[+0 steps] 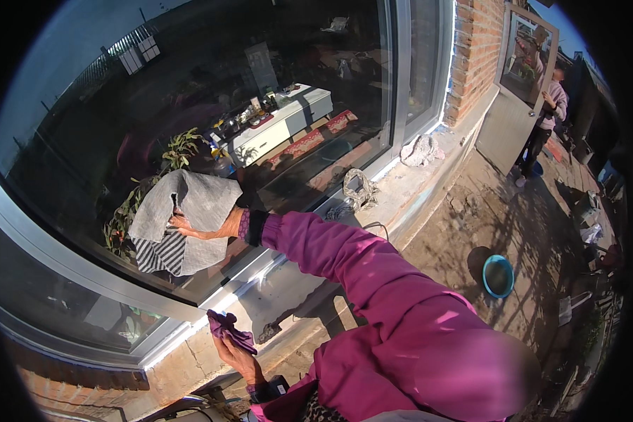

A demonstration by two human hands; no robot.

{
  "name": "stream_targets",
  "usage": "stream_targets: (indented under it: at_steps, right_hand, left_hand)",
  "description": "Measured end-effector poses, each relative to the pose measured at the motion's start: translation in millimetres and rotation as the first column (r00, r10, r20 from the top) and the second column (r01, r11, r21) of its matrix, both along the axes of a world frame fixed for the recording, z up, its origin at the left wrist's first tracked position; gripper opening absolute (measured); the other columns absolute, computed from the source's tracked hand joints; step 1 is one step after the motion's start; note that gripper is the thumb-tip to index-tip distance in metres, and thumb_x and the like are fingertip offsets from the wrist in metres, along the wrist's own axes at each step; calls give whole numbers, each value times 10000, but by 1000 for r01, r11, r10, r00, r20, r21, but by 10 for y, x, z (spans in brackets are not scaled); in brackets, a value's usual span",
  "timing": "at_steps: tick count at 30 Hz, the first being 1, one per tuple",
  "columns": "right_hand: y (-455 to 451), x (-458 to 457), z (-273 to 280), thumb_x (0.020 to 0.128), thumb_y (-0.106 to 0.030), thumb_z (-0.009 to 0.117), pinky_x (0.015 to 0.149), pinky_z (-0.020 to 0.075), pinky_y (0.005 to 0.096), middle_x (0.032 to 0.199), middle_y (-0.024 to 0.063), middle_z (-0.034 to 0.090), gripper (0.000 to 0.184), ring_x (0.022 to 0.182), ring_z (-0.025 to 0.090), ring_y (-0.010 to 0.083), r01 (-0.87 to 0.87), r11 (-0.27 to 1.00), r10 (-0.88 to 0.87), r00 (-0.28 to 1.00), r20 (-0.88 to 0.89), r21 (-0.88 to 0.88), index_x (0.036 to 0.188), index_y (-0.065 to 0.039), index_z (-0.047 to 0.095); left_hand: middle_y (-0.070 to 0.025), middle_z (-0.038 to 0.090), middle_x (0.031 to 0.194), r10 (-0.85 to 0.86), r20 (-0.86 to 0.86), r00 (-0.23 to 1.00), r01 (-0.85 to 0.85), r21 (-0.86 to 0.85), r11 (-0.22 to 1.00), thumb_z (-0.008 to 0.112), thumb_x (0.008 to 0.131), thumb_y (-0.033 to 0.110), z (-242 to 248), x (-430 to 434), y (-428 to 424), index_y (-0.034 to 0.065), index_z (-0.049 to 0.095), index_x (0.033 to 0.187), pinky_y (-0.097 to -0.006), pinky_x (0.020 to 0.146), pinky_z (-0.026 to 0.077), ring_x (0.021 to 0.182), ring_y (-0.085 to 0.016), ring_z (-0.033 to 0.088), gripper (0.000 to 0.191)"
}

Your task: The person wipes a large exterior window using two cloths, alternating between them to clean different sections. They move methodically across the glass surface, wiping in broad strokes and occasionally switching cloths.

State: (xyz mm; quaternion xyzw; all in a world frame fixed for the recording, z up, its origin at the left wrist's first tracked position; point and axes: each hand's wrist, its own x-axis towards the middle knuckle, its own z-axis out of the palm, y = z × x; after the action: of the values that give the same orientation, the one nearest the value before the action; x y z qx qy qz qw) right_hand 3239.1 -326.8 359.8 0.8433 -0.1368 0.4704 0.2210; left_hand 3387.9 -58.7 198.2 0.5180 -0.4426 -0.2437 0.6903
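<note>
Against the large window pane (306, 174), my right hand (211, 229) holds a grey cloth (205, 198) with a black-and-white striped part. Its fingertips are partly hidden in the cloth's folds. Lower down, near the corner of the metal window frame (174, 300), my left hand (238, 356) grips a crumpled purple cloth (231, 332). Both arms wear magenta sleeves, the right one stretched across the sill.
On the concrete sill (395, 195) lie a pale crumpled cloth (422, 151) and a twisted, looped cloth (360, 190). A teal basin (498, 276) stands on the ground. Another person (551, 105) is beside an open door (511, 118). Behind the glass are a plant (182, 147) and a white cabinet (266, 145).
</note>
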Motion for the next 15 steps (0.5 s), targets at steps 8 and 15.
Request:
stream_targets:
  at_steps: [8, 15]
  right_hand:
    - [-584, -1307, 402, 922, -350, 664, 1112, 308, 669, 1236, 224, 579, 359, 1216, 501, 478, 200, 978, -163, 902, 399, -54, 1062, -20, 678]
    - [-758, -2707, 662, 988, -423, 569, 1184, 224, 648, 1250, 278, 575, 520, 1278, 484, 482, 534, 843, -467, 670, 577, 63, 1242, 24, 649]
  left_hand:
    - [-96, 670, 1206, -128, -6, 992, 128, 97, 987, 463, 1104, 251, -121, -149, -263, -7, 520, 1467, -314, 968, 471, 1095, -171, 606, 449]
    - [-117, 678, 1261, -232, -80, 969, 240, 99, 966, 505, 1102, 271, -50, -532, -552, 9, 532, 1451, -314, 957, 498, 1130, -184, 628, 438]
